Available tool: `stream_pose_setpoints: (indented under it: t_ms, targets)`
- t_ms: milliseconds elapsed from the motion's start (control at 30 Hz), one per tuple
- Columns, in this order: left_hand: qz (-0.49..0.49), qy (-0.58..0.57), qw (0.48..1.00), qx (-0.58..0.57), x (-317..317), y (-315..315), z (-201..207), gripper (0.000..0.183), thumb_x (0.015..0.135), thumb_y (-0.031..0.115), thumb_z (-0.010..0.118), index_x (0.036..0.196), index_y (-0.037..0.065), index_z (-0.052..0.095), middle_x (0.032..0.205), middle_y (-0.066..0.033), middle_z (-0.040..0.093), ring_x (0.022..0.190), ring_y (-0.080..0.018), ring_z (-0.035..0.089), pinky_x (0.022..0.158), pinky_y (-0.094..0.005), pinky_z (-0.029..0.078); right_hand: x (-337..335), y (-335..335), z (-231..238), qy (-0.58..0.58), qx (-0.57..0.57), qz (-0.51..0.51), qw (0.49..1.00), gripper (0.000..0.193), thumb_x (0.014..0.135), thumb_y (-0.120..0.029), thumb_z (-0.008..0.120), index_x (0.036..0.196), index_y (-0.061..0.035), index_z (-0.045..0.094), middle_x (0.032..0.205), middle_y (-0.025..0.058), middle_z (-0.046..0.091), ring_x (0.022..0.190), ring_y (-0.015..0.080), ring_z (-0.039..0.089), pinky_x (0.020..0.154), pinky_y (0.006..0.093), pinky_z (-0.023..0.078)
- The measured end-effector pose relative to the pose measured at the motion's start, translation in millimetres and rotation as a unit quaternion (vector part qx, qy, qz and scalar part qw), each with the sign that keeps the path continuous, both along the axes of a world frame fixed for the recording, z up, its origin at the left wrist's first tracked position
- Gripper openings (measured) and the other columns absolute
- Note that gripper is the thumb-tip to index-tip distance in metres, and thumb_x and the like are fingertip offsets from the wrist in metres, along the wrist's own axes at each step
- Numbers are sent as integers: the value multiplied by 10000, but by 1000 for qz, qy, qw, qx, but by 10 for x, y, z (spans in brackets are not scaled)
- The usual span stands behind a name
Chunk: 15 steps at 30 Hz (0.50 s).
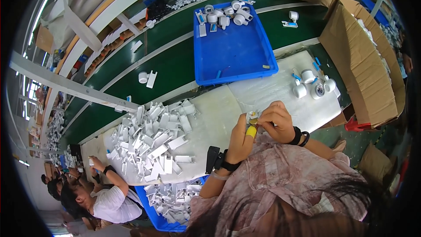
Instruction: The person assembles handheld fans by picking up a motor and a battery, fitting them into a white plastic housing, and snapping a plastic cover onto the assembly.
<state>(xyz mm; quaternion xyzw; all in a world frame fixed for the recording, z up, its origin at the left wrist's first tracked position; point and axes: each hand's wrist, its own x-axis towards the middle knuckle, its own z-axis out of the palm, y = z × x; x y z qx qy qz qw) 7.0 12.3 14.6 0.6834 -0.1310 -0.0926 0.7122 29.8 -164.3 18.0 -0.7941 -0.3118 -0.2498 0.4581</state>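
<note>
Close in front of my body, my left hand (240, 137) and my right hand (278, 121) meet over the bench. Both pinch a small white part (253, 115), whose exact kind is mostly covered by the fingers. Something yellow (251, 131) wraps the left thumb. To the left of my hands spreads a heap of white plastic pieces (153, 138). Several round white units (308, 76) with blue bits lie on the bench at the right, one showing a lens-like face.
Beyond the bench stands a blue tray (237, 78) with white units at its far end, on a green conveyor (171, 68). A cardboard box (359, 70) rises at the right. Below the heap sits a blue bin (164, 226) of white pieces. A co-worker (116, 202) sits at left.
</note>
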Motion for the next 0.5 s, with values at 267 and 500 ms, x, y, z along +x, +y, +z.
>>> stream_pose_setpoints:
  t_ms: [267, 500]
  targets:
    - [26, -11, 999, 46, -18, -3, -85, 324, 887, 45, 469, 1202, -31, 463, 922, -188, 599, 842, -310, 609, 740, -354, 476, 14, 12, 16, 24, -4, 7, 1000, 217, 702, 28, 744, 862, -90, 657, 823, 32, 627, 774, 219, 530, 754, 331, 410]
    - [45, -21, 998, 49, -12, -54, -96, 221, 953, 93, 452, 1139, -21, 488, 746, -86, 555, 610, -166, 531, 554, -282, 424, 9, 17, -1, 28, -3, 11, 1000, 220, 700, 33, 736, 869, -83, 656, 825, 39, 623, 785, 231, 528, 749, 332, 415]
